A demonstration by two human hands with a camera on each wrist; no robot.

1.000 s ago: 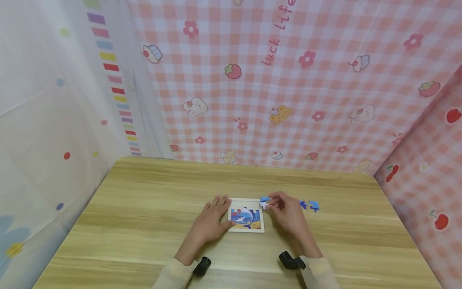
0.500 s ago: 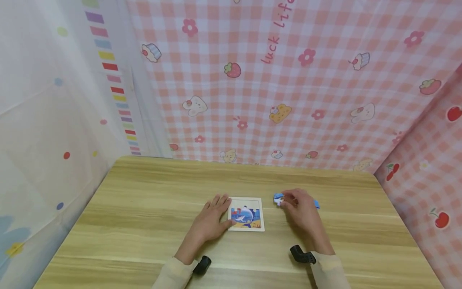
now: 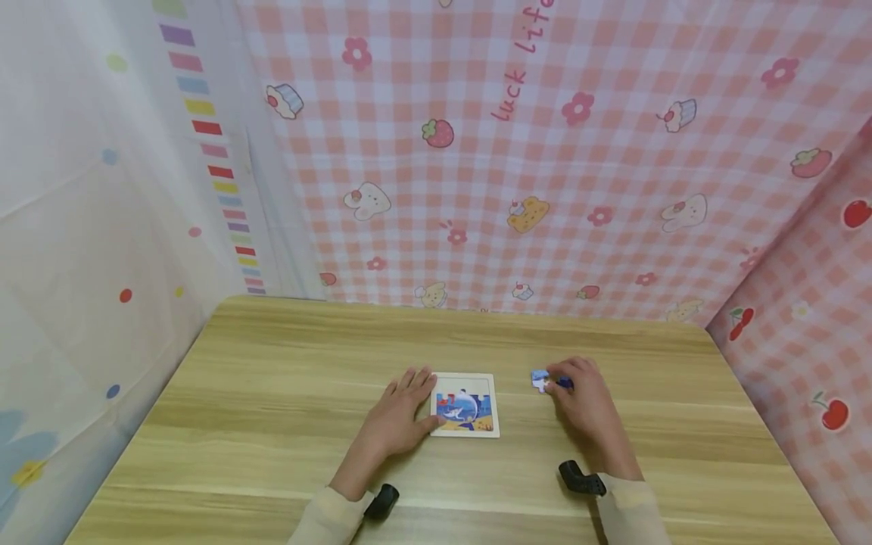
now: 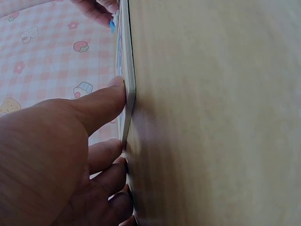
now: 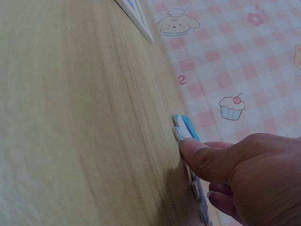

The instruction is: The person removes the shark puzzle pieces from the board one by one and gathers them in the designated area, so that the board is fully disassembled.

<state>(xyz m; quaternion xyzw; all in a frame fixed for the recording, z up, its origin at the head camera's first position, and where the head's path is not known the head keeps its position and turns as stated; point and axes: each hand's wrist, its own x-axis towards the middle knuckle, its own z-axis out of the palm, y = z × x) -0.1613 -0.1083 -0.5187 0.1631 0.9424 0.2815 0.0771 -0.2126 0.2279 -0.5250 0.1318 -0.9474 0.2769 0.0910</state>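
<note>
Risk, by my judgement: the puzzle piece (image 3: 539, 378) sits at the thumb tip of the right hand (image 3: 584, 397), on its left side, with a second piece (image 5: 203, 211) close behind it, partly under that hand. A sideways drag could knock one against the other; a weak pinch could let the first slip. Firmness of pinch: cannot tell. Also, the tray (image 3: 496, 416), just right of the left hand (image 3: 397, 418), is steadied along one side only; a push on its free side might swivel it on the table (image 3: 272, 393).

Pose: hands well apart. Left lies low, fingers spread and fairly straight, thumb on the tray's left rim. Right, low over the table, pinches the piece's edge.
</note>
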